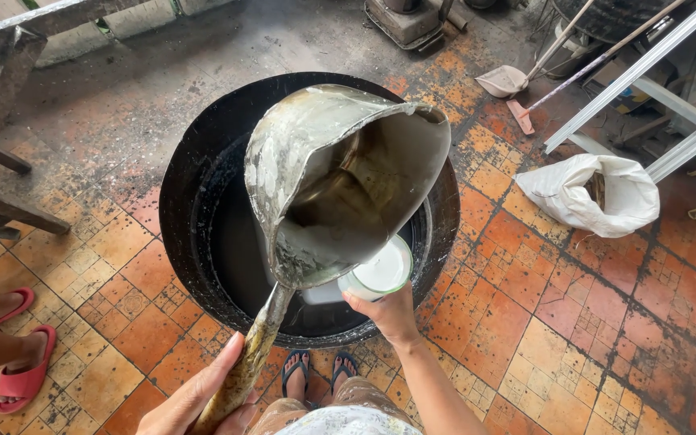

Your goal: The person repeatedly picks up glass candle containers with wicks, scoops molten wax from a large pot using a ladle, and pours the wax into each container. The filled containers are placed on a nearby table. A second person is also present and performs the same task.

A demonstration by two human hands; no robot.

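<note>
Pouring step: left hand [203, 395] grips the ladle [340, 181] handle, right hand [388, 310] clasps the cup [380, 272] beneath its lip, above the tub [195, 193]; next requires a slow, aligned tilt.

Grey-crusted metal scoop [340, 177], black tub [195, 201], white-filled cup [380, 272], mottled orange floor tiles [573, 322], red sandals [22, 379]

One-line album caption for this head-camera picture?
Left hand tilts a big metal scoop over a white-filled cup in the right hand.
</note>
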